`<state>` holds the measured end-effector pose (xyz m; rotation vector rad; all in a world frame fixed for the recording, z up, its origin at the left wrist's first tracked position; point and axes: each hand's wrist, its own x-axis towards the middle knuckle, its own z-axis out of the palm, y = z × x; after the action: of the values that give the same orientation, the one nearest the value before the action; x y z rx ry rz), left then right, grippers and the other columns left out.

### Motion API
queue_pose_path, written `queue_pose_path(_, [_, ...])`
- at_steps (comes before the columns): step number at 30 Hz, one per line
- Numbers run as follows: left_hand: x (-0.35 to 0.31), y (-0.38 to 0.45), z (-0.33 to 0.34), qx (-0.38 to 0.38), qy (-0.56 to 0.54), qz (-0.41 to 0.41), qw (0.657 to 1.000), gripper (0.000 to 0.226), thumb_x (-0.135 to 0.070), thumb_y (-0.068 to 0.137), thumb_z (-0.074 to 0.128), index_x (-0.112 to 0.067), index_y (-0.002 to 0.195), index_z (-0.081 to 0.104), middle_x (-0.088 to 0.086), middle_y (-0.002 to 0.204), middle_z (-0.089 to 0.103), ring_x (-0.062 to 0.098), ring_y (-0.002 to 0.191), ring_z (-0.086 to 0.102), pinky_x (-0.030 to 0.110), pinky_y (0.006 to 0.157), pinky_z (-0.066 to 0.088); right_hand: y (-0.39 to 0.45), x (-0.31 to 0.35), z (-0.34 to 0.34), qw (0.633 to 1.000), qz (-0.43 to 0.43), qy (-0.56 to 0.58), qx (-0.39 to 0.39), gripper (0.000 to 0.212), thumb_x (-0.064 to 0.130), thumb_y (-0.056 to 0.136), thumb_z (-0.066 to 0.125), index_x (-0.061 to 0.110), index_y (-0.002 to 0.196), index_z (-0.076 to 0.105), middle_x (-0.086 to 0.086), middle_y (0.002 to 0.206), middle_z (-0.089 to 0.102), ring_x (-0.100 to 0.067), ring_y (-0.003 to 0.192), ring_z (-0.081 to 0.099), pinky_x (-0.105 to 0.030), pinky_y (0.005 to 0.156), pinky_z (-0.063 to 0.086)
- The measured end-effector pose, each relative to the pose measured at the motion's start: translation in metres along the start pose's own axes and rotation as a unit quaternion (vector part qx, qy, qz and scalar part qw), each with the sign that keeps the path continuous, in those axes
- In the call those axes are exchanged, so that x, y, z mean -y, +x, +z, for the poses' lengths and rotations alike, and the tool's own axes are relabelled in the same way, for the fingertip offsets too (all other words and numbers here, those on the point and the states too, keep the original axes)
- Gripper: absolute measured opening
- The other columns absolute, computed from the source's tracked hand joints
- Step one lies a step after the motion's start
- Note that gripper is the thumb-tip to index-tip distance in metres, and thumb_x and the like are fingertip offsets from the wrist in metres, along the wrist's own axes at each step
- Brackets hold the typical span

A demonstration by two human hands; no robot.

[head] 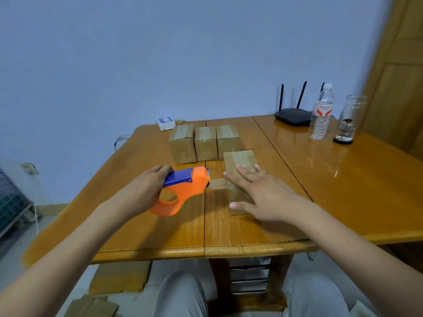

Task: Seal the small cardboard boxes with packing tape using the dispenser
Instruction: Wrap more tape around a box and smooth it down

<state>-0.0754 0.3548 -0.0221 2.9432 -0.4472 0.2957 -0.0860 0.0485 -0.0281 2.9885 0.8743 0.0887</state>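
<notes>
A small cardboard box [240, 160] lies on the wooden table [343, 184] in front of me. My right hand [258, 191] rests flat on its top with straight fingers. My left hand [146, 188] grips an orange and blue tape dispenser [183, 188] just left of the box. A strip of clear tape [218, 184] stretches from the dispenser's mouth to the box's left side. Three more small boxes [204, 143] stand in a row behind, with tape along their tops.
At the back right stand a black router [293, 116], a plastic water bottle [321, 113] and a glass jar [348, 120]. A small white device [166, 123] sits at the table's far edge. Flat cardboard [119, 277] lies on the floor beneath.
</notes>
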Motion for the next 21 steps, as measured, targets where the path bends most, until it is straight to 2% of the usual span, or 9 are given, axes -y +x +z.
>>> queue_pose_path(3, [-0.001, 0.001, -0.002, -0.003, -0.004, 0.006, 1.0, 0.026, -0.022, 0.097, 0.06, -0.027, 0.119, 0.048, -0.005, 0.11, 0.057, 0.015, 0.087, 0.055, 0.02, 0.064, 0.039, -0.001, 0.001, -0.002, 1.0, 0.005, 0.003, 0.008, 0.078, 0.07, 0.097, 0.03, 0.041, 0.158, -0.01, -0.001, 0.168, -0.009, -0.021, 0.155, -0.005, -0.029, 0.104, -0.012])
queue_pose_path(5, [0.0, 0.0, -0.003, 0.001, -0.002, 0.005, 1.0, 0.027, -0.022, 0.097, 0.061, -0.027, 0.12, 0.049, -0.005, 0.111, 0.057, 0.015, 0.089, 0.056, 0.025, 0.069, 0.045, -0.002, 0.002, -0.003, 1.0, 0.006, 0.004, 0.007, 0.078, 0.07, 0.097, 0.03, 0.042, 0.158, -0.009, -0.001, 0.168, -0.009, -0.021, 0.155, -0.006, -0.029, 0.104, -0.012])
queue_pose_path(9, [0.006, -0.003, -0.01, -0.007, 0.029, -0.004, 1.0, 0.029, -0.012, 0.096, 0.057, -0.028, 0.119, 0.049, -0.004, 0.109, 0.057, 0.018, 0.088, 0.057, 0.035, 0.075, 0.052, -0.002, 0.003, -0.004, 1.0, 0.012, 0.011, 0.014, 0.077, 0.07, 0.097, 0.03, 0.042, 0.158, -0.008, 0.0, 0.169, -0.008, -0.021, 0.155, -0.006, -0.029, 0.104, -0.012])
queue_pose_path(13, [0.0, 0.0, -0.011, -0.002, 0.09, 0.023, 0.996, 0.032, -0.002, 0.092, 0.051, -0.027, 0.113, 0.048, -0.003, 0.096, 0.052, 0.016, 0.077, 0.052, 0.027, 0.061, 0.042, -0.002, 0.006, -0.006, 1.0, 0.016, 0.015, 0.017, 0.077, 0.07, 0.097, 0.031, 0.042, 0.158, -0.008, -0.002, 0.169, -0.008, -0.022, 0.155, -0.006, -0.029, 0.104, -0.012])
queue_pose_path(16, [-0.007, 0.002, -0.01, 0.03, 0.141, 0.053, 0.988, 0.031, -0.009, 0.095, 0.053, -0.028, 0.118, 0.045, -0.004, 0.094, 0.047, 0.014, 0.075, 0.048, 0.021, 0.055, 0.028, -0.001, 0.007, -0.007, 0.999, 0.02, 0.015, 0.024, 0.076, 0.069, 0.098, 0.032, 0.042, 0.159, -0.005, -0.002, 0.169, -0.007, -0.023, 0.155, -0.005, -0.029, 0.104, -0.011])
queue_pose_path(19, [-0.018, 0.01, -0.015, 0.047, 0.197, 0.077, 0.976, 0.038, -0.016, 0.097, 0.056, -0.03, 0.129, 0.04, -0.006, 0.099, 0.042, 0.013, 0.083, 0.045, 0.022, 0.062, 0.03, -0.001, 0.008, -0.01, 0.999, 0.021, 0.022, 0.031, 0.075, 0.068, 0.098, 0.033, 0.042, 0.159, -0.002, -0.003, 0.169, -0.006, -0.023, 0.155, -0.004, -0.028, 0.108, -0.008])
queue_pose_path(21, [-0.028, 0.016, -0.02, 0.051, 0.233, 0.098, 0.966, 0.043, -0.018, 0.098, 0.056, -0.03, 0.134, 0.038, -0.004, 0.103, 0.044, 0.013, 0.088, 0.042, 0.024, 0.071, 0.032, -0.001, 0.009, -0.012, 0.999, 0.026, 0.017, 0.04, 0.075, 0.068, 0.098, 0.034, 0.042, 0.159, -0.001, -0.003, 0.169, -0.006, -0.024, 0.155, -0.003, -0.031, 0.116, -0.003])
